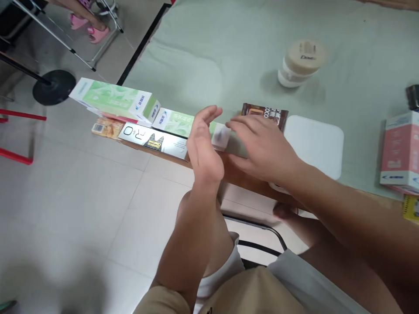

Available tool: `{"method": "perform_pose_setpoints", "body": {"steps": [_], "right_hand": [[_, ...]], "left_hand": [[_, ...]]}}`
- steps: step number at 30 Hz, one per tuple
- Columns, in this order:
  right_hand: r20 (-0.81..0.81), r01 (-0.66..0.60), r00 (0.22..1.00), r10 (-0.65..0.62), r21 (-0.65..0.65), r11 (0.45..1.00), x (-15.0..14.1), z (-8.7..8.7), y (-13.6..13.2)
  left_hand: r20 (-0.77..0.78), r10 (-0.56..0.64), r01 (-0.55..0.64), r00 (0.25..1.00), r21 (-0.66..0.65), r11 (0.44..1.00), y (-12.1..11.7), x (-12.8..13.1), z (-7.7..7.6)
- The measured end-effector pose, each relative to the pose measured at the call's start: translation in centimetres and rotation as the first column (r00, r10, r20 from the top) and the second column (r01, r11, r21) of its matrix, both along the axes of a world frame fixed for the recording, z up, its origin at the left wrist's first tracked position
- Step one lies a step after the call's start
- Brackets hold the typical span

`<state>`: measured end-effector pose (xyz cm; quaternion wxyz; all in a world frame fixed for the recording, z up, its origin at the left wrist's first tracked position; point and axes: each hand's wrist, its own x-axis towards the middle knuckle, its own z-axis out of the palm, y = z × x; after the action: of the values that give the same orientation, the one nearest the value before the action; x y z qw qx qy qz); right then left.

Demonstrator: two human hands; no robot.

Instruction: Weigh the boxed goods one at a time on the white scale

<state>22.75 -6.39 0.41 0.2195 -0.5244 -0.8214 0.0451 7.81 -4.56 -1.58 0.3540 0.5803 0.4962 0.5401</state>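
Observation:
My left hand (206,146) stands on edge at the table's front side, fingers stretched upward, in front of a lying green-and-white carton (178,122). Its palm faces right, and nothing shows in it. My right hand (265,146) is palm down with thumb and fingers apart, its fingertips by the carton's right end; contact there I cannot tell. Partly behind the right fingers lies a brown chocolate-coloured packet (266,112). A silver carton with "Bamboo Charcoal" print (153,140) lies along the edge, left of my left hand. A white rounded-corner flat item (316,144) lies beside my right wrist.
Another green-and-white carton (114,98) stands at the left, above a snack package with a barcode (108,127). A Dove jar (301,63) sits farther back on the green cloth (209,52). A pink-and-white box (399,150) and yellow packet (411,208) are at the right.

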Motion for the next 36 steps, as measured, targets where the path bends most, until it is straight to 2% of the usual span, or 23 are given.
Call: {"method": "perform_pose_setpoints", "body": {"steps": [2,4,8,11,13,15,17,19,20,22,23,25,28,30,32,36], "right_hand": [[0.043,-0.016,0.999,0.019,-0.058,0.998,-1.9,-0.6,1.7],[0.070,-0.027,0.997,0.033,-0.077,0.997,-3.3,-1.3,2.7],[0.102,0.024,0.995,-0.017,-0.076,0.997,-4.4,-2.5,3.1],[0.033,0.006,0.999,-0.005,-0.033,0.999,-4.0,-2.4,2.5],[-0.057,-0.015,0.998,0.018,0.058,0.998,-3.1,-1.4,1.4],[-0.127,0.010,0.992,0.007,0.133,0.991,-1.4,0.2,-0.4],[-0.145,0.089,0.987,-0.061,0.191,0.977,1.3,1.6,-2.9],[-0.125,0.215,0.975,-0.186,0.292,0.932,4.8,2.1,-5.8],[-0.142,0.336,0.941,-0.306,0.315,0.887,6.6,1.9,-7.2],[-0.146,0.472,0.880,-0.452,0.377,0.797,9.9,0.6,-9.6],[-0.146,0.527,0.847,-0.511,0.355,0.772,11.1,-0.2,-10.6],[-0.156,0.593,0.802,-0.576,0.319,0.739,12.6,-1.8,-11.7],[-0.173,0.666,0.746,-0.644,0.212,0.715,13.0,-2.8,-12.2],[-0.164,0.680,0.733,-0.660,0.140,0.720,12.8,-2.4,-12.1],[-0.185,0.658,0.748,-0.637,0.082,0.749,12.8,-1.8,-12.2],[-0.394,0.556,0.764,-0.510,0.004,0.831,13.9,-1.4,-12.9]], "left_hand": [[-0.022,0.015,-0.014,1.000,0.019,1.000,0.1,-0.1,-0.1],[0.036,0.031,-0.032,0.999,0.041,0.999,0.1,-0.1,-0.1],[0.166,0.024,-0.035,0.986,0.065,0.997,0.0,0.2,0.3],[0.081,0.036,-0.047,0.996,0.139,0.989,-0.4,0.6,0.8],[-0.051,0.123,-0.103,0.991,0.291,0.951,-0.8,1.0,1.1],[-0.143,0.242,-0.153,0.960,0.454,0.877,-1.4,1.6,1.5],[-0.136,0.306,-0.179,0.942,0.566,0.805,-1.9,2.5,1.8],[-0.103,0.284,-0.163,0.953,0.614,0.772,-2.5,3.7,1.9],[-0.095,0.244,-0.136,0.965,0.616,0.776,-2.8,4.4,1.9],[-0.101,0.109,-0.027,0.989,0.600,0.800,-3.4,6.0,1.4],[-0.118,0.023,0.049,0.993,0.578,0.815,-3.8,6.9,1.1],[-0.174,-0.128,0.202,0.976,0.524,0.827,-4.4,8.9,0.3],[-0.317,-0.228,0.351,0.921,0.416,0.839,-5.0,11.5,-0.8],[-0.382,-0.251,0.396,0.889,0.368,0.841,-5.2,12.7,-1.0],[-0.416,-0.264,0.413,0.870,0.324,0.851,-5.3,13.4,-0.9],[-0.453,-0.235,0.368,0.860,0.234,0.900,-5.5,13.8,-0.6]]}}
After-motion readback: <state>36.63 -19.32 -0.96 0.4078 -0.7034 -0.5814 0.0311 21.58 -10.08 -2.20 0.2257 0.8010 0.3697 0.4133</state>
